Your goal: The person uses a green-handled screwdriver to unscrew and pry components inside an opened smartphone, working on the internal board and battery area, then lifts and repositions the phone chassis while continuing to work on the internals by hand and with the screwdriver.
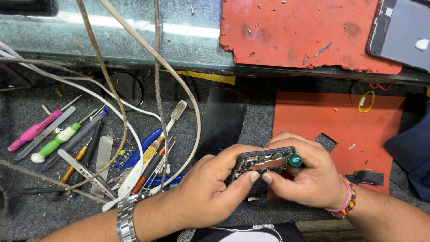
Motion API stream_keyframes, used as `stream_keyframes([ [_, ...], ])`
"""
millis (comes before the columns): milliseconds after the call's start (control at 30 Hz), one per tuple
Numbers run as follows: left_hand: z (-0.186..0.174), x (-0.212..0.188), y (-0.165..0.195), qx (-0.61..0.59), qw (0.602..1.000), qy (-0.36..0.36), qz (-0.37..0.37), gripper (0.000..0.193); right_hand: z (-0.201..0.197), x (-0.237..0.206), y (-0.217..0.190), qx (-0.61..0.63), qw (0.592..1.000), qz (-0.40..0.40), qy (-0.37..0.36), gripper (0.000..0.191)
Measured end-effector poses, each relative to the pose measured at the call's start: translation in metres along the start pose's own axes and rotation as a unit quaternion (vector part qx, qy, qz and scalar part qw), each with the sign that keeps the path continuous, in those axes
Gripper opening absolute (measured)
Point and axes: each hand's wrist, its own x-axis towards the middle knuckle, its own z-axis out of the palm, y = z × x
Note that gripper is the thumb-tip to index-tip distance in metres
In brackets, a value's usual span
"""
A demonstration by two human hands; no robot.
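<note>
Both my hands hold an opened black smartphone [262, 162] with its back cover off, so the circuit board and parts inside show. My left hand [210, 188], with a metal watch on the wrist, grips the phone from the left and below, thumb against its lower edge. My right hand [309, 172], wearing a beaded bracelet, cups the phone's right end and also holds a tool with a round green cap [295, 160] against it. The phone hovers over the edge of an orange mat [380, 134].
Left of my hands lies a heap of tools: screwdrivers [56, 141], tweezers [87, 172], a toothbrush [174, 114], a pink-handled tool [33, 131]. Cables [134, 58] cross them. A black panel [222, 118] lies ahead. A second orange mat [295, 31] with screws and another phone [401, 29] lie on the glass shelf.
</note>
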Motion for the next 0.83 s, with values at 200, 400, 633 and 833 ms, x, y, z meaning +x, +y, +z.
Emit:
stream_keyframes([
  [200,0.0011,-0.0007,-0.0017,0.004,1.0,-0.001,0.01,0.033,0.0017,-0.0013,-0.0006,-0.036,0.999,-0.001,0.017,0.029],
  [400,0.002,-0.0006,-0.0005,0.014,1.0,-0.002,-0.003,0.033,0.002,-0.0016,0.0007,-0.072,0.996,-0.037,0.03,0.03],
  [633,0.0025,-0.001,-0.0004,0.017,0.999,0.001,-0.028,0.036,0.0023,0.0019,-0.0014,-0.064,0.997,-0.049,0.018,0.038],
  [833,0.0031,-0.0019,-0.0035,0.026,1.0,0.004,-0.005,0.035,0.0038,-0.0007,-0.0019,-0.07,0.997,-0.036,0.026,0.031],
])
